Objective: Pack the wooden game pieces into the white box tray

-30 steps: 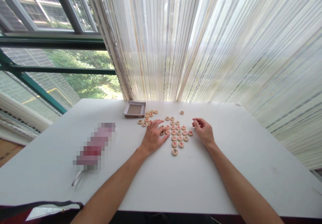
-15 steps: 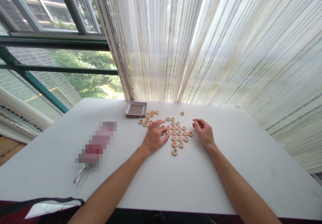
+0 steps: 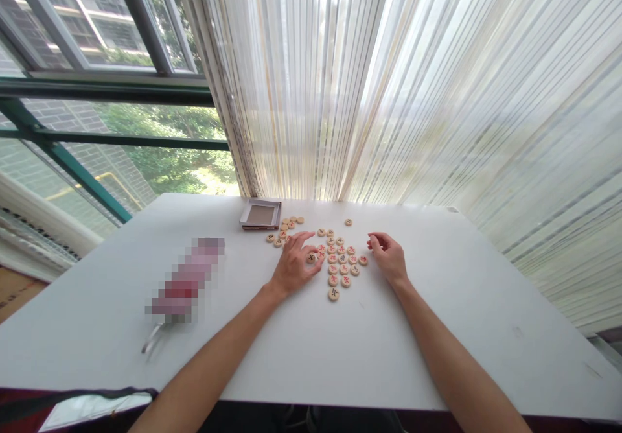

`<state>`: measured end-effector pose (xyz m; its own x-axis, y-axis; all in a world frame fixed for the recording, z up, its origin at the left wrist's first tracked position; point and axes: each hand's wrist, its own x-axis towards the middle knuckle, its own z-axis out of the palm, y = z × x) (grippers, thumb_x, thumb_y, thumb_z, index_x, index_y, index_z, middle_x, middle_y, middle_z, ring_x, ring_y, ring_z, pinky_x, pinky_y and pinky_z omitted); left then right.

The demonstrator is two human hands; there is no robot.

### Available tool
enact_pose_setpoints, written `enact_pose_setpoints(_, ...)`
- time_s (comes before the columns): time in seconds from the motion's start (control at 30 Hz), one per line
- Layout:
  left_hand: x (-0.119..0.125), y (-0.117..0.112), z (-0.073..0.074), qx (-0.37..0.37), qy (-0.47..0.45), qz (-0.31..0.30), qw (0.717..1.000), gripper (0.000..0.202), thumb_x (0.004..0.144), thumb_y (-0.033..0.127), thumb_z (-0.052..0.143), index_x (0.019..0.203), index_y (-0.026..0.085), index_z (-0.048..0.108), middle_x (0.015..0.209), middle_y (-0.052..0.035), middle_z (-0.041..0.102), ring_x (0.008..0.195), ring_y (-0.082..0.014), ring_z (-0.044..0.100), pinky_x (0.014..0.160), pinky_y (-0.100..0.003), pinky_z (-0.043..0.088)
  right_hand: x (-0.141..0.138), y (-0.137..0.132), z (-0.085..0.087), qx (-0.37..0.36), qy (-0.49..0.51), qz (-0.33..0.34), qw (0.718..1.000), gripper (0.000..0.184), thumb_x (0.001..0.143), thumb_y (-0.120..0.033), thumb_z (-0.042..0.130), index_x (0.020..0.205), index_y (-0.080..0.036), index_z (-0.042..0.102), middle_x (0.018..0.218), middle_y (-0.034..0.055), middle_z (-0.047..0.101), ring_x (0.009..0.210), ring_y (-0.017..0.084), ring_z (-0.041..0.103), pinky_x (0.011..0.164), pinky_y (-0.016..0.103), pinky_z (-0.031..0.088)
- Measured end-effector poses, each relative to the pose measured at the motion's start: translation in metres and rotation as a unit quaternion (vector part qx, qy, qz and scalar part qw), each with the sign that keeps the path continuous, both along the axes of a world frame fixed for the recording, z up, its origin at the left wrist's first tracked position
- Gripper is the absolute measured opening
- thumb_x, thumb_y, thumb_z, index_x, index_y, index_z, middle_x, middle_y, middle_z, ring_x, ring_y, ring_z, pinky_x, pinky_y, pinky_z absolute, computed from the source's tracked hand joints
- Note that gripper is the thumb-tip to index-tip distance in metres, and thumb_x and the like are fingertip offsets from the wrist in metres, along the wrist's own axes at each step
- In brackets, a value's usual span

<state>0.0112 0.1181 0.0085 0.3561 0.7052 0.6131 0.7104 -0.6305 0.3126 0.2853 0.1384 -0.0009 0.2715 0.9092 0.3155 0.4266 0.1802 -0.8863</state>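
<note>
Round wooden Chinese chess pieces (image 3: 343, 259) with red or black characters lie close together in rows, forming a rough diamond. My left hand (image 3: 293, 266) is at the diamond's left side, its thumb and index finger at the edges of a red-marked chess piece (image 3: 321, 255). Its other fingers are raised and spread. Under the curve of this hand sits a black-marked piece (image 3: 311, 258). To the right of the diamond, my right hand (image 3: 390, 258) rests with curled fingers, and nothing shows in it. Its fingertips are near the rightmost red piece (image 3: 363, 260) but apart from it.
An open shallow box (image 3: 261, 214) stands at the back left, beside several loose pieces (image 3: 285, 227). One piece (image 3: 348, 222) lies alone near the back edge of the white table (image 3: 272, 355). A blurred pink item (image 3: 187, 277) lies left. String curtains (image 3: 311, 83) hang behind.
The red-marked piece at my left fingers has moved slightly away from me, against the piece beyond it. My right hand stays nearly still. The whole view has shifted a little.
</note>
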Motion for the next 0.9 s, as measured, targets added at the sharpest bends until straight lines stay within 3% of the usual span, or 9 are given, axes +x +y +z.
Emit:
enact_pose_setpoints(0.23,0.006,0.037,0.014,-0.001,-0.004,0.047,0.999,0.013,0.085,0.034,0.067,0.089,0.022,0.072,0.134,-0.0076,0.059,0.127,-0.0292,0.048,0.111,-0.050,0.040,-0.001,-0.001,-0.001,0.005,0.006,0.003,1.000,0.038,0.087,-0.052,0.057,0.100,-0.018,0.070,0.085,0.0082,0.076,0.075,0.023,0.072,0.071,0.035,0.057)
enact_pose_setpoints(0.4,0.011,0.060,0.011,-0.030,0.011,0.071,0.997,0.015,0.080,0.036,0.070,0.076,0.021,0.073,0.121,-0.0105,0.066,0.117,-0.0324,0.053,0.102,-0.052,0.046,-0.002,0.000,0.000,0.007,0.011,0.006,1.000,0.036,0.088,-0.050,0.056,0.099,-0.018,0.070,0.085,0.0075,0.076,0.073,0.022,0.072,0.071,0.034,0.058)
enact_pose_setpoints(0.63,0.012,0.068,0.003,-0.071,0.039,0.079,0.994,0.022,0.077,0.043,0.070,0.076,0.022,0.076,0.119,-0.0090,0.067,0.117,-0.0327,0.053,0.100,-0.051,0.045,-0.002,0.001,0.001,0.008,0.009,0.008,1.000,0.033,0.088,-0.048,0.056,0.098,-0.020,0.071,0.085,0.0069,0.076,0.077,0.022,0.072,0.074,0.034,0.057)
enact_pose_setpoints(0.9,0.014,0.070,0.005,-0.091,0.035,0.108,0.989,0.024,0.080,0.045,0.067,0.075,0.023,0.077,0.120,-0.0094,0.068,0.116,-0.0344,0.054,0.099,-0.053,0.042,-0.002,0.001,0.003,0.006,0.012,0.011,1.000,0.033,0.088,-0.048,0.056,0.098,-0.020,0.070,0.085,0.0072,0.076,0.075,0.022,0.072,0.073,0.034,0.057)
